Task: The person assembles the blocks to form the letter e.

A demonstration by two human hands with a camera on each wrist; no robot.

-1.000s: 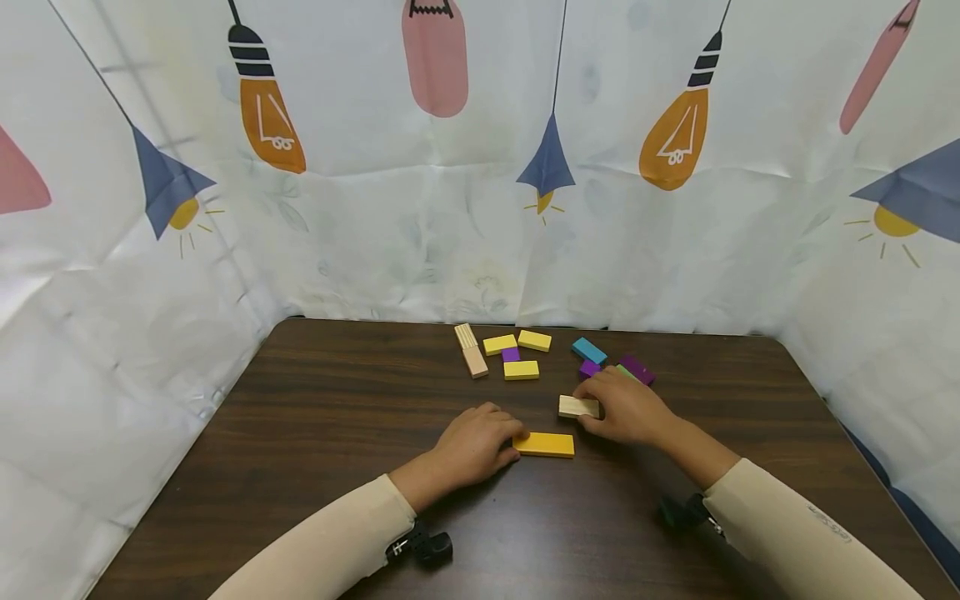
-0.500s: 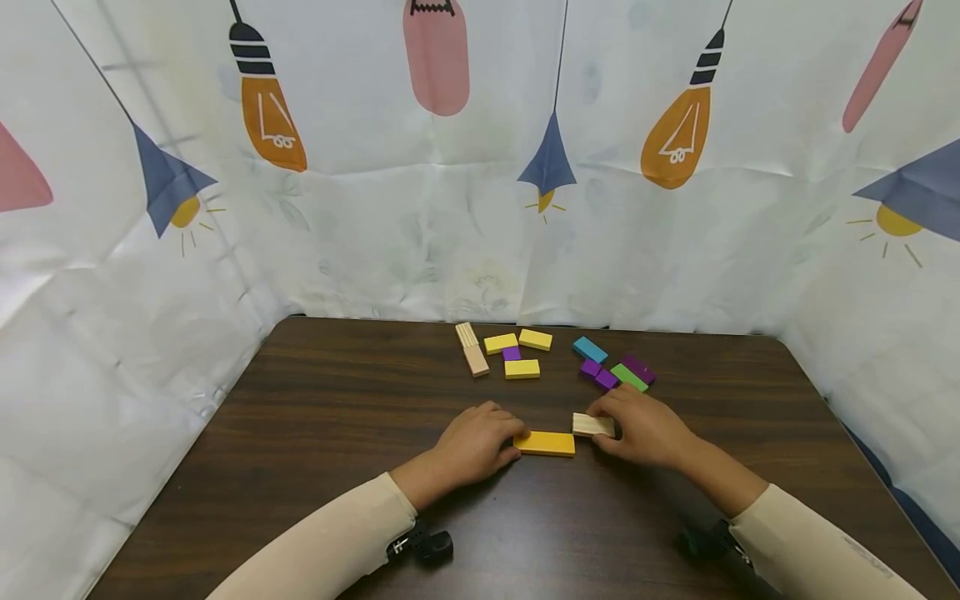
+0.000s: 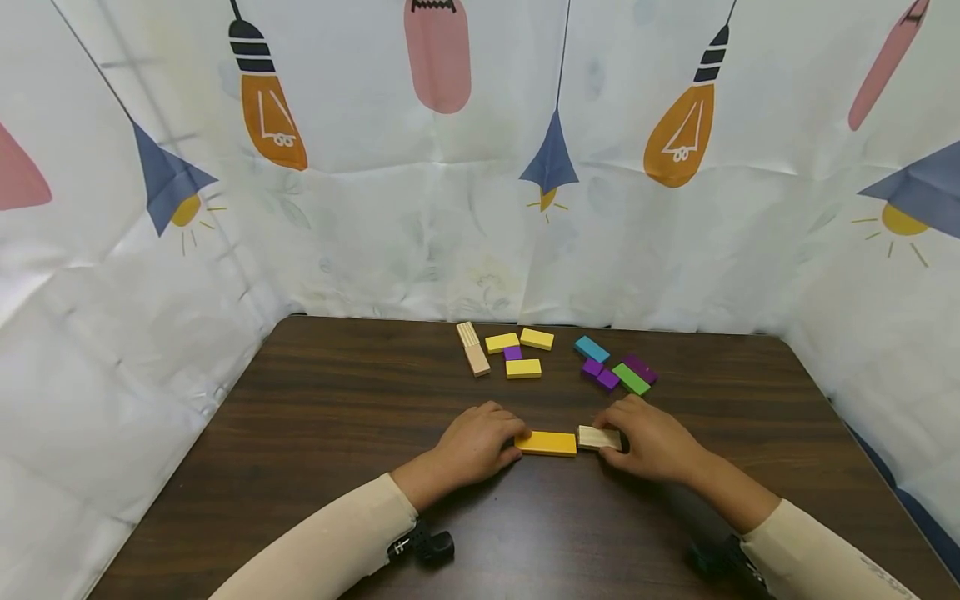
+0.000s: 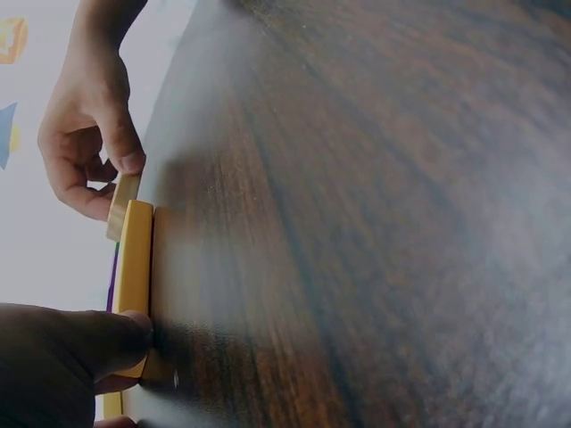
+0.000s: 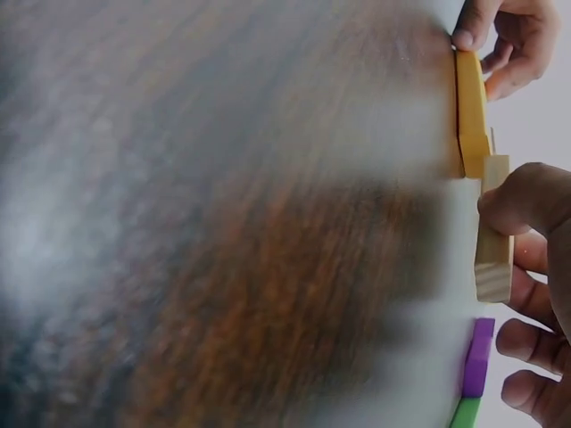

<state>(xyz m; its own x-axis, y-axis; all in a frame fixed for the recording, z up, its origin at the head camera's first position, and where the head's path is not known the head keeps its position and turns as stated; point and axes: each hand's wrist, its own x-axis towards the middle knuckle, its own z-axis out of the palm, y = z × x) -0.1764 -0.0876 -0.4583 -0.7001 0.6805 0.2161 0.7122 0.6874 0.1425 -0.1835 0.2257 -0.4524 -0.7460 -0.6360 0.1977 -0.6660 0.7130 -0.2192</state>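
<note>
My left hand (image 3: 480, 442) pinches the left end of an orange-yellow block (image 3: 551, 444) lying flat on the table. To the right of that block, my right hand (image 3: 648, 437) grips a pale wooden block (image 3: 598, 437) between thumb and fingers. Its left end sits right at the orange block's right end, nearly in line with it. In the right wrist view the wooden block (image 5: 495, 232) shows its grain under the thumb, and the orange block (image 5: 473, 116) stands just past it. The left wrist view has the left thumb on the orange block (image 4: 134, 259).
Behind the hands on the dark wood table (image 3: 337, 400) lie yellow blocks (image 3: 523, 368) around a purple one (image 3: 512, 353), and natural wood blocks (image 3: 474, 350) to their left. A blue block (image 3: 592, 348), a green block (image 3: 631, 378) and several purple blocks (image 3: 607, 380) lie behind the right hand.
My right hand has brought the wooden block toward me and slightly right, from behind the orange block to beside its right end. The left hand stays on the orange block.
</note>
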